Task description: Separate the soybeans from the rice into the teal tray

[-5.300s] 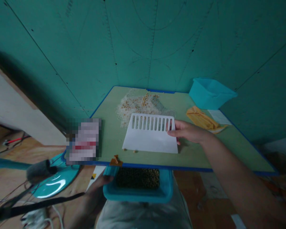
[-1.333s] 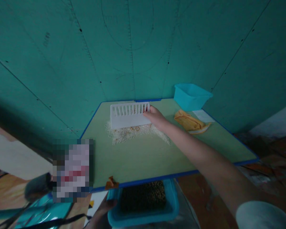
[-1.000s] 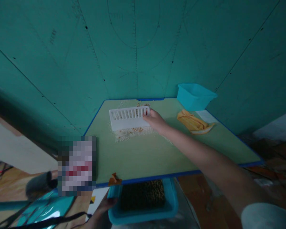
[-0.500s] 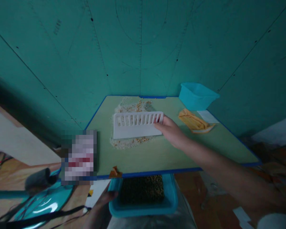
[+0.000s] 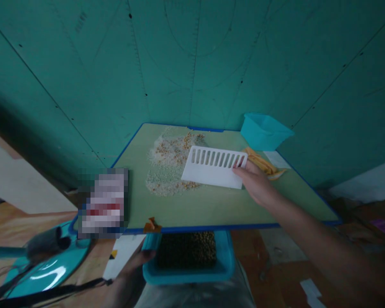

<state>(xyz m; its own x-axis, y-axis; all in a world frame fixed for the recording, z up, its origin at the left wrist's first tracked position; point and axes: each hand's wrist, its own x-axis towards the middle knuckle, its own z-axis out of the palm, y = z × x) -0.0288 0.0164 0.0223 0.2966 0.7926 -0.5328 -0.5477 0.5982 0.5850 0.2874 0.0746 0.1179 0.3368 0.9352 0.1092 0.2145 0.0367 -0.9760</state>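
My right hand [image 5: 255, 185] grips the right end of a white slotted plastic scraper [image 5: 214, 172], held tilted over the green board [image 5: 208, 205]. To the scraper's left lies a spread of pale grains mixed with yellow-brown beans [image 5: 171, 160]. Below the board's near edge, my left hand [image 5: 133, 267] holds a teal tray [image 5: 188, 267] by its left side; the tray is filled with dark beans [image 5: 186, 248].
A second teal tub [image 5: 265, 130] stands at the board's back right, with a yellow cloth [image 5: 263, 164] and a white paper [image 5: 276, 158] in front of it. An orange scrap [image 5: 151, 224] sits on the near edge. A teal disc [image 5: 48, 267] lies on the floor at left.
My right hand has drawn the scraper from the far part of the board toward me and then to the right, leaving a band of grains and beans pulled nearer. The left hand keeps the tray.
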